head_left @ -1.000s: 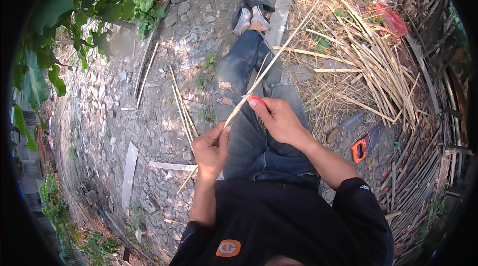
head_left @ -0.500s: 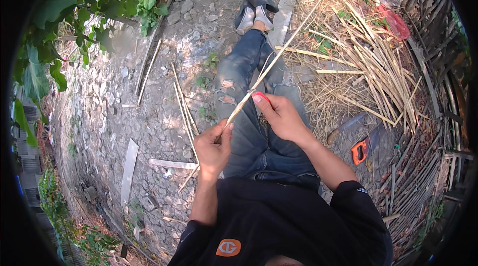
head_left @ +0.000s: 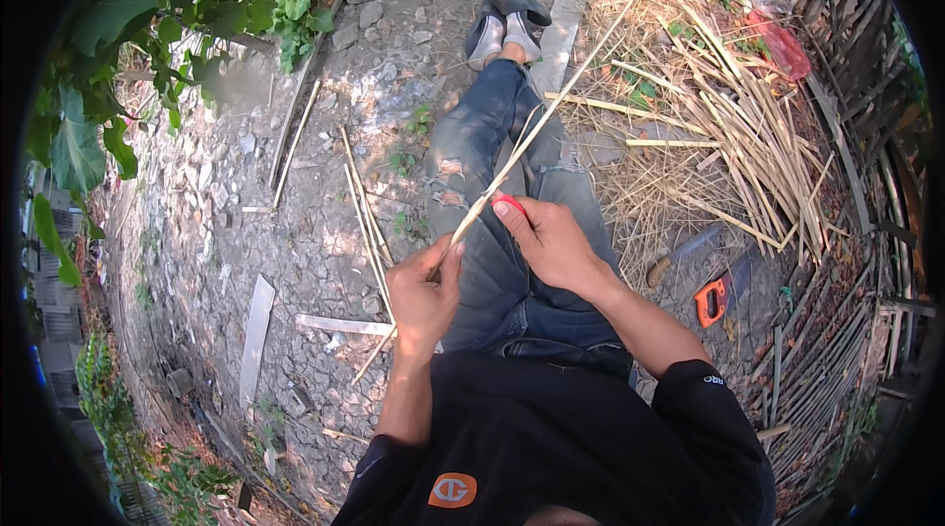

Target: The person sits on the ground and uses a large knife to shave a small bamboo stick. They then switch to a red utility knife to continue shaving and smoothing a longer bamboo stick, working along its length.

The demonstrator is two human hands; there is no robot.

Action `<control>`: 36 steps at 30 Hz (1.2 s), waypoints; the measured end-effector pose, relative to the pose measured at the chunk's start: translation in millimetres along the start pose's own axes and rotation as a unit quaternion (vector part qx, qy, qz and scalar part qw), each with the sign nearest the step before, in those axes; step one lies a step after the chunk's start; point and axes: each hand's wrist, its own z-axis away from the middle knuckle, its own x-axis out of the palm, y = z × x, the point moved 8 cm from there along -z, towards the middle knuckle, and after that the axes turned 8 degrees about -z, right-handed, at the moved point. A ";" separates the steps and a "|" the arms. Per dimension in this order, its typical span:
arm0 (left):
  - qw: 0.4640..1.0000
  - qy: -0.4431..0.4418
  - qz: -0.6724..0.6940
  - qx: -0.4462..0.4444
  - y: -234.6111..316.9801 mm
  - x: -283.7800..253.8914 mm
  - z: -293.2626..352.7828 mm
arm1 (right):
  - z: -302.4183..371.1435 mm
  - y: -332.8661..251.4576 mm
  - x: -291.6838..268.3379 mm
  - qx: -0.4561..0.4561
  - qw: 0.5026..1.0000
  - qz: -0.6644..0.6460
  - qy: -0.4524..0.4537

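A long pale wooden stick (head_left: 546,116) slants across my legs, running away to the upper right. My left hand (head_left: 423,295) is closed round its near end. Against the stick, a short way farther along, my right hand (head_left: 556,246) grips a small red-handled tool (head_left: 509,203). Most of that tool is hidden by the fingers, so I cannot tell its kind. A thin sliver (head_left: 529,123) stands out beside the stick just beyond the right hand.
At right lies a heap of pale split sticks (head_left: 753,137) over straw-like shavings (head_left: 630,186). Nearer are an orange-handled saw (head_left: 711,302) and a wooden-handled blade (head_left: 679,255). Loose sticks (head_left: 366,211) and flat boards (head_left: 258,339) lie at left. Leafy vines (head_left: 108,14) hang at upper left.
My right hand with the red-handled tool has come slightly nearer to me along the stick. The stick's far tip has shifted a little down and left. My left hand has barely moved.
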 end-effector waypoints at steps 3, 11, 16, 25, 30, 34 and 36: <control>1.000 0.005 0.000 -0.013 -5.7 2.2 3.5 | 2.5 13.9 11.6 0.026 0.997 -0.073 -0.025; 0.998 -0.012 0.038 -0.046 -16.8 8.1 5.9 | 16.4 36.0 22.5 0.296 0.885 -0.320 -0.166; 0.998 -0.022 0.028 -0.043 -12.2 10.5 3.5 | 1.7 25.4 8.6 0.059 0.993 -0.095 -0.026; 0.998 -0.039 0.015 -0.045 -10.5 9.6 2.6 | 20.8 46.4 24.7 0.338 0.847 -0.367 -0.183; 0.996 -0.046 0.007 -0.070 -11.1 7.4 0.7 | 5.4 33.2 13.7 0.168 0.972 -0.142 -0.083; 0.995 -0.063 -0.041 -0.067 -8.3 7.0 0.6 | 6.4 35.6 16.1 0.147 0.981 -0.088 -0.087; 0.996 -0.057 -0.024 -0.063 -8.7 8.1 1.0 | 13.2 46.1 21.9 0.233 0.944 -0.194 -0.133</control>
